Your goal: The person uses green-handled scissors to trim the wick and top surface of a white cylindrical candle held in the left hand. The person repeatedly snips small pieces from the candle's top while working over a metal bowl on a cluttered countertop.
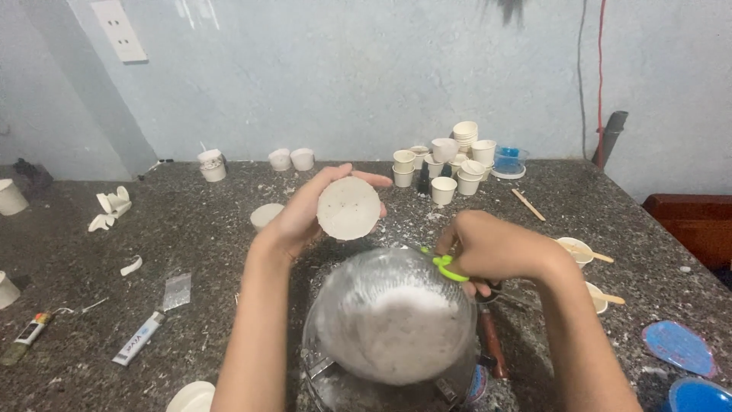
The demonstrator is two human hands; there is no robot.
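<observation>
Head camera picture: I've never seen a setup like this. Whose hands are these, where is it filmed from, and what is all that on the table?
No machine here: a person wears a camera on the head, looking down at their own bare hands. The left hand holds up a round white disc. The right hand grips a tool with a green handle, maybe scissors. Below sits a clear bowl of white powder. On the speckled stone table stand small paper cups, wooden sticks and a tube.
</observation>
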